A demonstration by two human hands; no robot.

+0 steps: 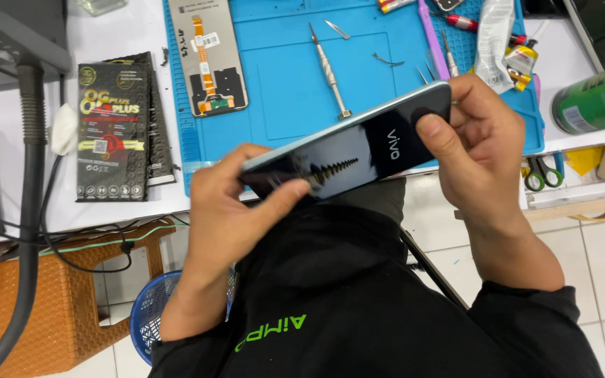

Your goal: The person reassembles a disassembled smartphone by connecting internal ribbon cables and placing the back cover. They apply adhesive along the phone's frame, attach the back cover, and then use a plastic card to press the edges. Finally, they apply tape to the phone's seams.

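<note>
A white counter (pixel 124 28) carries a blue work mat (pixel 295 84). On the mat lie a phone display panel (pixel 208 59), a metal screwdriver (pixel 329 70), tweezers (pixel 337 29) and a crumpled tube (pixel 493 42). Left of the mat, dark flat packets (pixel 117 129) sit stacked on the counter; a green can (pixel 596 98) lies at right.

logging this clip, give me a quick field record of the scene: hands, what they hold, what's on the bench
left hand: grips the lower end of the phone, thumb across its back
right hand: grips the upper end, thumb on the back
phone: dark glossy back up, held tilted above the bench edge
blue work mat: carries a detached screen panel, a metal screwdriver and tweezers
left of mat: black flat packets
right edge: green can, scissors
</note>
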